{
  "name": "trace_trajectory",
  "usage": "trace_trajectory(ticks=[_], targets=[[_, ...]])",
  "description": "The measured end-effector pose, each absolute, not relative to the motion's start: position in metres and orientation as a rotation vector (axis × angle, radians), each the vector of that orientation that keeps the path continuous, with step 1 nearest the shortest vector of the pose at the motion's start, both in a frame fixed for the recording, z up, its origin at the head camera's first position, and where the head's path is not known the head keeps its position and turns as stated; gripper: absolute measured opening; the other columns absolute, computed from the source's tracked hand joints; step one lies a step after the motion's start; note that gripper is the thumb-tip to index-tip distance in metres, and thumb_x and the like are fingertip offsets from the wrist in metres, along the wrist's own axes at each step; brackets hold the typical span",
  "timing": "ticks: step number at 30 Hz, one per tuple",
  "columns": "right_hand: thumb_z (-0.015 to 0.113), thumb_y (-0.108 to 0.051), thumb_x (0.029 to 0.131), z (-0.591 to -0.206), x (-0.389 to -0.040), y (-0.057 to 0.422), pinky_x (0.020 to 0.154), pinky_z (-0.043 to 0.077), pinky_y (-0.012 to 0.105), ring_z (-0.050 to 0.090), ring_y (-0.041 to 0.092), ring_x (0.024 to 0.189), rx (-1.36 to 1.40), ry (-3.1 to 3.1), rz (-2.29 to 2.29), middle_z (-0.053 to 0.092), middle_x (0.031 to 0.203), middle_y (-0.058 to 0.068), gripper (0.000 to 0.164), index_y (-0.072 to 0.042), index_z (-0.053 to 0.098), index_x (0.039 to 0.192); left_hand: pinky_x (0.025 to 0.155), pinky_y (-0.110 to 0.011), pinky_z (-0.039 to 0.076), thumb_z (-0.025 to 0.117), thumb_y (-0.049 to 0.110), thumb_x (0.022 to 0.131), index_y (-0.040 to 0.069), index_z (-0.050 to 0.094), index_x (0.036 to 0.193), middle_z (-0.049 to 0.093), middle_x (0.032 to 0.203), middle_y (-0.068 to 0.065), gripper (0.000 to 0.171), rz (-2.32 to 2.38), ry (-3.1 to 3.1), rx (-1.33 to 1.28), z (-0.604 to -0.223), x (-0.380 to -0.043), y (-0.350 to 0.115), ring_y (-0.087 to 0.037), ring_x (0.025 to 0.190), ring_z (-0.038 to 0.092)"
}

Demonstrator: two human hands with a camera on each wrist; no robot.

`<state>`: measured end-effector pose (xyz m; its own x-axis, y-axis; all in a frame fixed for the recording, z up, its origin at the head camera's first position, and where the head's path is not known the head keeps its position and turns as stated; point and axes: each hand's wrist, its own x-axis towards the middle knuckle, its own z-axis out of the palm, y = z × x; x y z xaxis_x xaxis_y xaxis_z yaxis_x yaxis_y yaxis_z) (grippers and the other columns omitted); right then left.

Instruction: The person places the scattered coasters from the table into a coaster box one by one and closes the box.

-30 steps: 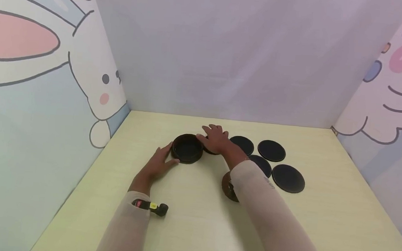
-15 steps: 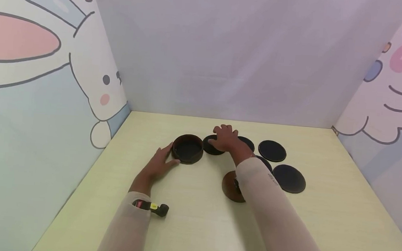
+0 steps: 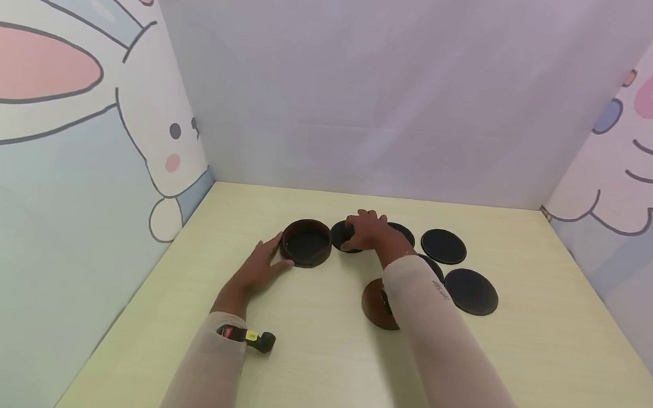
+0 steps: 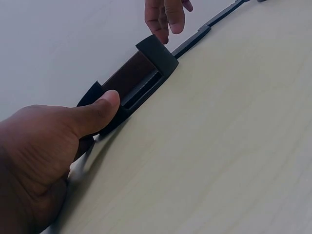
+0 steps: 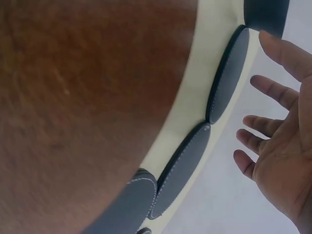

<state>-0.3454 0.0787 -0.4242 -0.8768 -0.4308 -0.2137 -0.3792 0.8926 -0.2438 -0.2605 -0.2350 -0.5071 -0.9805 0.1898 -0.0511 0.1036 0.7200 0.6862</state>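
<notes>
A round dark coaster holder (image 3: pixel 306 244) with a raised rim stands at the back of the table. My left hand (image 3: pixel 256 267) grips its left side, and in the left wrist view the thumb (image 4: pixel 105 105) presses on its wall. Just right of the holder lies a black round coaster (image 3: pixel 338 235). Over that coaster is my right hand (image 3: pixel 365 231), fingers bent downward. In the right wrist view its fingers (image 5: pixel 273 90) are spread and hold nothing, apart from the stitched coaster (image 5: pixel 229 75) beside them.
Several more black coasters (image 3: pixel 443 246) (image 3: pixel 471 292) lie flat to the right, partly under the right arm. A brown round piece (image 3: pixel 376 305) with a dark part lies nearer, half hidden by the right sleeve (image 3: pixel 437 325). Cartoon-printed walls (image 3: pixel 379 106) enclose the table (image 3: pixel 304 367).
My right hand has moved right from the holder's rim to over the neighbouring coaster, then lowered a little with its fingers bending. My left hand stays on the holder.
</notes>
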Motion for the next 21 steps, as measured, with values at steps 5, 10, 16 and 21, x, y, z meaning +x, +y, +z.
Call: trace_trajectory(ticks=[5, 10, 16, 21], targets=[[0.083, -0.046, 0.093, -0.428, -0.342, 0.079, 0.128, 0.031, 0.071, 0.045, 0.045, 0.15, -0.615, 2.764, -0.294, 0.053, 0.159, 0.021, 0.064, -0.016, 0.065, 0.147, 0.139, -0.067, 0.009, 0.065, 0.061, 0.104, 0.023, 0.016, 0.178, 0.021, 0.184, -0.005, 0.096, 1.107, 2.801, 0.247, -0.509, -0.263, -0.235, -0.047, 0.171, 0.001], [0.084, -0.048, 0.092, -0.431, -0.341, 0.077, 0.129, 0.03, 0.07, 0.043, 0.045, 0.151, -0.628, 2.747, -0.3, 0.053, 0.158, 0.021, 0.069, -0.019, 0.063, 0.151, 0.139, -0.067, 0.009, 0.066, 0.058, 0.105, 0.02, 0.017, 0.177, 0.022, 0.183, -0.007, 0.095, 1.091, 2.814, 0.257, -0.508, -0.263, -0.235, -0.049, 0.171, 0.002], [0.085, -0.046, 0.093, -0.433, -0.342, 0.075, 0.131, 0.026, 0.071, 0.036, 0.046, 0.158, -0.612, 2.737, -0.319, 0.043, 0.17, 0.023, 0.075, -0.023, 0.059, 0.159, 0.139, -0.067, 0.01, 0.067, 0.056, 0.105, 0.021, 0.018, 0.177, 0.023, 0.183, -0.005, 0.094, 1.1, 2.813, 0.248, -0.508, -0.262, -0.234, -0.048, 0.171, 0.002], [0.085, -0.045, 0.093, -0.435, -0.343, 0.073, 0.133, 0.021, 0.074, 0.026, 0.048, 0.165, -0.594, 2.728, -0.338, 0.028, 0.179, 0.024, 0.08, -0.028, 0.054, 0.164, 0.139, -0.067, 0.009, 0.068, 0.055, 0.105, 0.022, 0.018, 0.177, 0.023, 0.183, -0.004, 0.094, 1.104, 2.81, 0.239, -0.508, -0.261, -0.234, -0.047, 0.171, 0.002]])
